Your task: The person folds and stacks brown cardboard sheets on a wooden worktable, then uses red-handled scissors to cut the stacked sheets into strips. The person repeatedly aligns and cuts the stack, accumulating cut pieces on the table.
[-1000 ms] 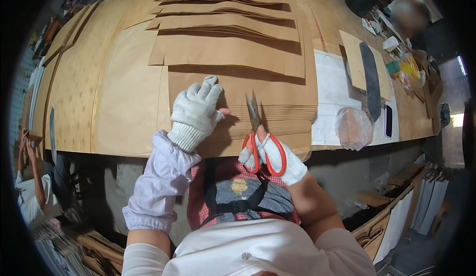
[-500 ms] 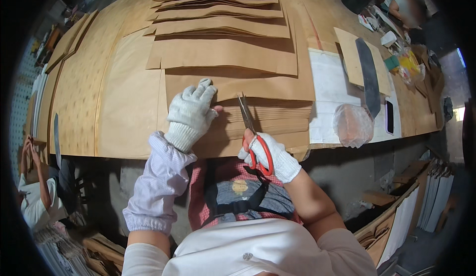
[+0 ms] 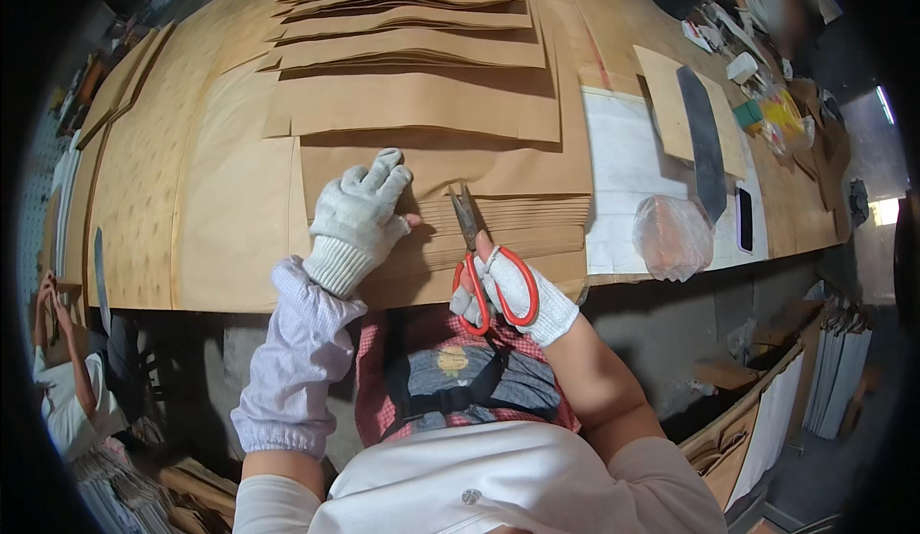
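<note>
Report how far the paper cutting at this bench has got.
Done: rows of cut brown sheets lie fanned out farther up the table. In hand: the gloved left hand presses flat on the near stack of brown paper, while the right hand grips red-handled scissors, blades on that stack. Left: that layered stack looks mostly uncut, though the cut line is hard to make out.

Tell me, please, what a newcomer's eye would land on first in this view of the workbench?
Probably the red-handled scissors, gripped in the gloved right hand at the near edge of the table, blades pointing into a stack of brown paper sheets. Just beside them, the gloved left hand lies flat on that same paper. Further back, more brown sheets lie fanned in overlapping rows.
</note>
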Available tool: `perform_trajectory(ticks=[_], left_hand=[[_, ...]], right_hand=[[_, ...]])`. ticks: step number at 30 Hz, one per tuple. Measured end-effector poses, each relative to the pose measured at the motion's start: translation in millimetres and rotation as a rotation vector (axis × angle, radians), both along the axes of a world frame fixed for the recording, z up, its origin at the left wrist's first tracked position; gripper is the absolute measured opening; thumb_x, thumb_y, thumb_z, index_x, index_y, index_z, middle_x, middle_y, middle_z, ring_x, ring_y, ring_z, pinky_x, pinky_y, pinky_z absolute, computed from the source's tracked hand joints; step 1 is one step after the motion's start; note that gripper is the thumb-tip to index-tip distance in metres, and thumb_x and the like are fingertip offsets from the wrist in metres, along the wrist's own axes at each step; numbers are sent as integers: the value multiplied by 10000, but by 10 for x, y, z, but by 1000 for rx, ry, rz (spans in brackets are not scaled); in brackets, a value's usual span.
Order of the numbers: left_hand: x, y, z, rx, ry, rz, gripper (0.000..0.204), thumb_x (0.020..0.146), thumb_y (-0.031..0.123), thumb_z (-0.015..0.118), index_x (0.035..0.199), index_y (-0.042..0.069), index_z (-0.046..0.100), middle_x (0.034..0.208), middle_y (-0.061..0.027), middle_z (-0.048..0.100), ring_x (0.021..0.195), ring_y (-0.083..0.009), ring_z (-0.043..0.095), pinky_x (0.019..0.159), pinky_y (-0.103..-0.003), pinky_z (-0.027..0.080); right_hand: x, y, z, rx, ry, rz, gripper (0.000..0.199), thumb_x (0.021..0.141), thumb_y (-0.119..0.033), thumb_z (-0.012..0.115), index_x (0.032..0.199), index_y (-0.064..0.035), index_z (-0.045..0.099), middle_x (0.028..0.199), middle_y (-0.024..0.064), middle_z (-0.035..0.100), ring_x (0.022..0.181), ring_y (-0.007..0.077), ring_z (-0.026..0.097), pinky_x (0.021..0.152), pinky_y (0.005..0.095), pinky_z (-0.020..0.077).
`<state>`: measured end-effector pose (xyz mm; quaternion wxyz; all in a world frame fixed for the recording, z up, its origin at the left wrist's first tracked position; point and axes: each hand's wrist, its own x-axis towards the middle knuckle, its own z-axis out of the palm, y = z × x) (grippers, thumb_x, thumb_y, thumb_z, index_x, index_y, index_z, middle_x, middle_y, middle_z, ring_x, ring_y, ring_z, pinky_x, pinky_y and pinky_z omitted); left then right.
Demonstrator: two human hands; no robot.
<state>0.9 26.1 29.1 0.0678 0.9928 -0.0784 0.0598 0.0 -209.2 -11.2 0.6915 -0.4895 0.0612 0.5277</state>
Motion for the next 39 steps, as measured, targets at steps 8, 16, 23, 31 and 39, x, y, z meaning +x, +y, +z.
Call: perform_trajectory(ticks=[8, 16, 23, 31, 39], left_hand=[[37, -70, -108, 88, -62, 96, 535, 706, 167, 728, 1215, 163, 564, 1336, -39, 568, 1037, -283, 592, 880, -406, 491], [25, -2, -137, 35, -101, 37, 513, 709, 145, 735, 1185, 145, 542, 1345, -54, 555, 1051, -292, 601, 875, -413, 508], [-48, 22, -83, 35, -226, 230, 587, 674, 103, 744, 1221, 119, 531, 1328, -102, 558, 1063, -320, 591, 915, -417, 490], [-324, 702, -317, -464, -422, 192, 572, 648, -78, 554, 1210, 22, 594, 1316, -202, 560, 1221, -348, 528, 1041, -396, 420], [-371, 853, -392, -407, -370, 165, 600, 618, -79, 584, 1203, 52, 617, 1338, -152, 560, 1245, -324, 518, 1033, -398, 432]], right_hand=[[-137, -161, -25, -753, -1019, 466, 495, 917, -511, 515, 864, -27, 604, 862, 203, 680, 858, 380, 659, 771, 442, 520], [64, -782, -55, -339, -127, -376, 251, 941, -295, 605, 920, -58, 525, 655, 44, 559, 521, 103, 490, 466, 254, 395], [12, -679, 11, -336, -198, -414, 306, 946, -333, 557, 830, -51, 526, 662, 54, 564, 517, 135, 490, 467, 265, 418], [-171, 293, -20, 144, -227, 102, 515, 989, -534, 406, 874, -55, 555, 838, 117, 632, 724, 156, 597, 665, 308, 496], [-330, 1517, 68, -53, -5, 89, 475, 938, -523, 550, 786, -78, 483, 622, 33, 481, 478, 149, 488, 411, 286, 391]])
